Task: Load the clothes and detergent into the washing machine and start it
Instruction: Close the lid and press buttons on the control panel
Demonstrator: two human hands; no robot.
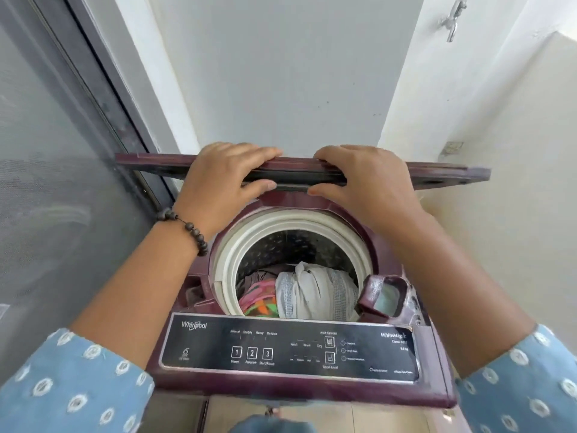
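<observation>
A maroon top-loading washing machine (437, 392) stands below me with its drum open. Its folded lid (437, 171) is raised, seen edge-on above the opening. My left hand (224, 179) and my right hand (365, 179) both grip the lid's front edge, fingers over the top and thumbs underneath. Clothes (312, 292) lie in the drum: a white-grey garment on the right, a pink, orange and green one on the left. The detergent drawer (387, 296) at the drum's right stands open. The black control panel (287, 348) faces me with buttons 1, 2, 3.
A dark mesh sliding door (62, 182) runs along the left. White walls close in behind and to the right, with a metal tap (452, 20) high on the right wall. The machine fills the narrow nook.
</observation>
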